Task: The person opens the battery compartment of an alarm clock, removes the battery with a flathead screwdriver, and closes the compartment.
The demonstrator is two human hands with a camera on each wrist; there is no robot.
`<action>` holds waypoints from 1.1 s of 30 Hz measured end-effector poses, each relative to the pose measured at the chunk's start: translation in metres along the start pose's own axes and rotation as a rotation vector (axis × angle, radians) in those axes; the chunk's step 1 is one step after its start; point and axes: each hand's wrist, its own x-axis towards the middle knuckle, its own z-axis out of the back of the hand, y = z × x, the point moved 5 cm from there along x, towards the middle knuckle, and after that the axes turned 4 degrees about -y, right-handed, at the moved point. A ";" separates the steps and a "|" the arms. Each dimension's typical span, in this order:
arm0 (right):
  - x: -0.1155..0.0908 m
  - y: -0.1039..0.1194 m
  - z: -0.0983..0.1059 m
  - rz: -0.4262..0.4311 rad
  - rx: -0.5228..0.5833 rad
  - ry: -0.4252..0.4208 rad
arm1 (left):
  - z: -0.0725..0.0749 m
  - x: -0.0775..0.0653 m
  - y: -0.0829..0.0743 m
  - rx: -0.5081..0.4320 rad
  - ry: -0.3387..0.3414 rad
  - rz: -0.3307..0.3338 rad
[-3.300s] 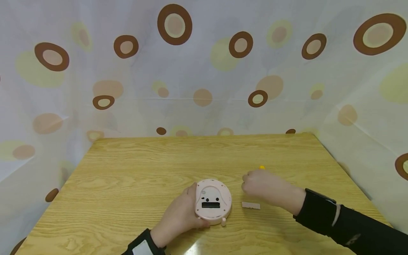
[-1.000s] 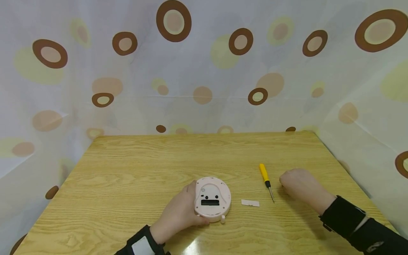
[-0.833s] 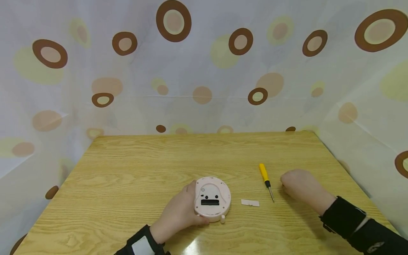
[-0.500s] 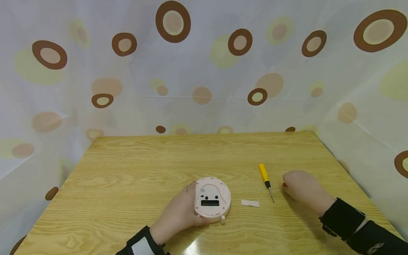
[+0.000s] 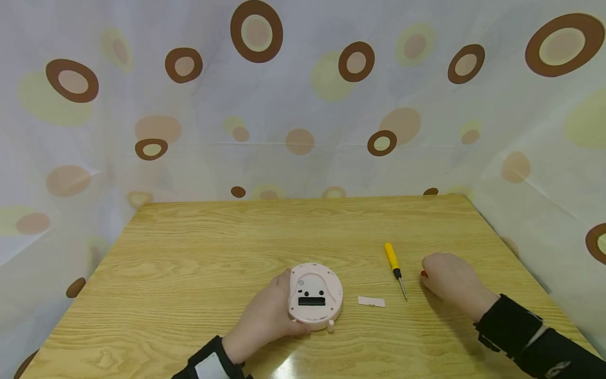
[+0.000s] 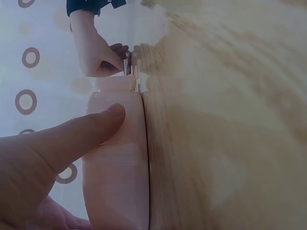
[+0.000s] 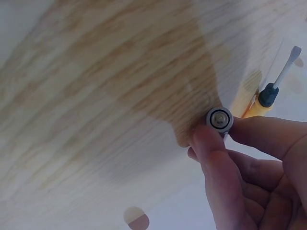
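My left hand (image 5: pixel 265 310) grips the left side of a round pink alarm clock (image 5: pixel 326 284), which lies back up on the table; its thumb presses the rim in the left wrist view. The clock's back shows two black knobs, small speaker holes and a dark battery slot (image 5: pixel 311 301). To the right, my right hand (image 5: pixel 452 276) pinches a small battery (image 7: pixel 220 120) between thumb and fingers, its end facing the right wrist camera. Only a bit of red shows of it in the head view. A small pale battery cover (image 5: pixel 371 301) lies between clock and right hand.
A flat-tip screwdriver (image 5: pixel 392 258) with a yellow handle lies just left of my right hand, its tip toward me. The wooden table (image 5: pixel 213 237) is bordered by a patterned cloth (image 5: pixel 303 95) at the back and sides.
My right hand has moved right, away from above the screwdriver, uncovering it. Over the last second it shifts slightly and the battery's red part comes into sight. My left hand keeps holding the clock.
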 end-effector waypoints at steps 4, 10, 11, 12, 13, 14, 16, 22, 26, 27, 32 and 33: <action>-0.001 -0.001 0.000 -0.022 0.009 0.009 | 0.000 0.000 0.000 -0.004 -0.003 -0.002; -0.003 -0.004 -0.001 -0.027 0.018 0.013 | 0.000 0.001 0.000 0.002 -0.002 -0.005; -0.003 -0.004 -0.001 -0.026 0.015 0.015 | 0.000 0.000 0.001 0.001 -0.002 -0.005; -0.004 -0.005 -0.001 -0.024 0.011 0.015 | 0.000 0.000 0.001 0.004 -0.002 -0.004; -0.004 -0.006 -0.001 -0.023 0.008 0.015 | 0.000 0.000 0.001 0.005 -0.001 -0.004; -0.004 -0.006 0.000 -0.021 0.003 0.011 | 0.000 0.000 0.001 0.004 0.000 -0.004; -0.004 -0.006 0.003 -0.011 -0.008 -0.011 | 0.000 0.000 0.001 0.001 0.000 -0.003; -0.005 0.003 0.020 0.008 -0.043 -0.090 | 0.000 -0.001 0.001 0.003 0.000 0.012; -0.003 0.017 0.031 0.021 -0.061 -0.112 | 0.000 0.000 0.001 0.001 -0.001 0.010; -0.003 0.021 0.033 0.030 -0.069 -0.118 | 0.000 0.000 0.001 -0.001 -0.002 0.008; -0.004 0.045 0.037 0.111 -0.091 -0.163 | 0.000 -0.001 0.000 -0.006 -0.002 0.009; -0.004 0.049 0.038 0.130 -0.094 -0.177 | 0.000 -0.001 0.000 -0.005 -0.002 0.009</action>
